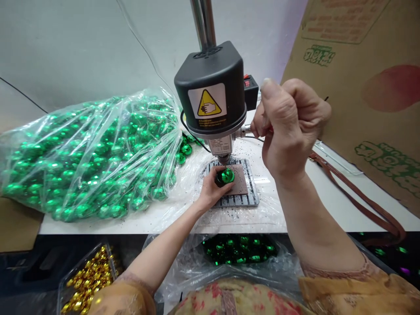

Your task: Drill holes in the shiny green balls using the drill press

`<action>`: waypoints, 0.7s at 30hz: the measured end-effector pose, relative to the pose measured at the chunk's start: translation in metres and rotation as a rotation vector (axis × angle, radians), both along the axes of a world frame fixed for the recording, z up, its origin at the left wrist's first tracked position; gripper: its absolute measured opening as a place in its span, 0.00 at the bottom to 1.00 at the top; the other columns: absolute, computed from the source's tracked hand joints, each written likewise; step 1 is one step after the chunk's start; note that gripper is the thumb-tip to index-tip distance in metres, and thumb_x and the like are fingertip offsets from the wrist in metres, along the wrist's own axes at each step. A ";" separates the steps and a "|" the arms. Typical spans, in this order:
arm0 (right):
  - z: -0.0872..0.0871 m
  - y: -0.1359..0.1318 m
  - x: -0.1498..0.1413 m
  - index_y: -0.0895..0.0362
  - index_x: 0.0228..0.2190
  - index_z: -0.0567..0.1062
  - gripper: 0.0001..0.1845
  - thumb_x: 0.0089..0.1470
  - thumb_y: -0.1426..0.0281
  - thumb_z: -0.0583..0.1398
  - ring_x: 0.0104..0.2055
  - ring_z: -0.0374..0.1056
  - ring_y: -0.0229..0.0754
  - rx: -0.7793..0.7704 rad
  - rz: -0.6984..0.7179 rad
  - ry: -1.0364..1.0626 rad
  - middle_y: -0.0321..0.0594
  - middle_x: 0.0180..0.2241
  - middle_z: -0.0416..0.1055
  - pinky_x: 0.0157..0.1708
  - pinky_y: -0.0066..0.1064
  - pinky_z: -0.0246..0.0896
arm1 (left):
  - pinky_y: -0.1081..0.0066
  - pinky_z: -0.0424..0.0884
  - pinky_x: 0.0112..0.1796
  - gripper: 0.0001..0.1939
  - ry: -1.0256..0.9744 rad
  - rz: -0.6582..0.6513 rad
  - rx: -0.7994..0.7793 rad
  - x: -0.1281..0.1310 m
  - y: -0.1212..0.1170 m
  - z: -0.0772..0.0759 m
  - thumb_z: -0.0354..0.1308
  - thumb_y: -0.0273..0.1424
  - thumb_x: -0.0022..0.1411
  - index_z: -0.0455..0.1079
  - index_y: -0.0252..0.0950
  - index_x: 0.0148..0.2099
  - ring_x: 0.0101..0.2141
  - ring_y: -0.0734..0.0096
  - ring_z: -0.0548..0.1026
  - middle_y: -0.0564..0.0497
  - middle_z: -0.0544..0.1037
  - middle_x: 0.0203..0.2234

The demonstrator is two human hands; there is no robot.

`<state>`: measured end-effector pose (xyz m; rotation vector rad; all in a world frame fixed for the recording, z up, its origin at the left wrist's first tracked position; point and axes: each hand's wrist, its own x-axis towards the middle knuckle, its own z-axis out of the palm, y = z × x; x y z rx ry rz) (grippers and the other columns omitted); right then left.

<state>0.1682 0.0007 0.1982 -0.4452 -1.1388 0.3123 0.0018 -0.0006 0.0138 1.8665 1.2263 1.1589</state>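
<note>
A small bench drill press, black with a yellow warning label, stands in the middle of the table. Below its chuck, my left hand grips a shiny green ball between thumb and fingers, over a brown square pad on the slotted metal base. To the right of the drill head, my right hand is closed around the press's feed lever, most of which the fingers hide. Whether the drill bit touches the ball is hard to make out.
A large clear bag of green balls fills the left of the table. Cardboard and a brown strap are at right. Below the table edge sit an open bag of green balls and a bin of gold pieces.
</note>
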 end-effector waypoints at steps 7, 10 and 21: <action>0.001 -0.002 0.000 0.53 0.19 0.53 0.29 0.62 0.60 0.63 0.18 0.50 0.29 -0.029 -0.018 -0.026 0.28 0.16 0.50 0.19 0.30 0.48 | 0.56 0.77 0.52 0.26 -0.081 -0.015 -0.081 0.007 0.002 -0.007 0.73 0.36 0.56 0.70 0.39 0.54 0.48 0.58 0.80 0.45 0.81 0.48; -0.002 -0.005 -0.001 0.52 0.19 0.53 0.29 0.60 0.60 0.64 0.17 0.49 0.32 -0.029 -0.025 -0.002 0.29 0.16 0.48 0.18 0.34 0.46 | 0.56 0.76 0.51 0.26 -0.083 -0.017 -0.080 0.007 -0.001 -0.005 0.73 0.36 0.57 0.70 0.39 0.55 0.48 0.58 0.80 0.46 0.81 0.47; -0.034 -0.005 -0.009 0.55 0.17 0.49 0.31 0.61 0.68 0.62 0.17 0.43 0.30 0.137 -0.092 0.067 0.30 0.15 0.45 0.19 0.34 0.40 | 0.54 0.74 0.54 0.25 -0.121 -0.036 -0.051 0.008 -0.004 -0.002 0.72 0.35 0.57 0.69 0.38 0.54 0.51 0.55 0.78 0.44 0.79 0.50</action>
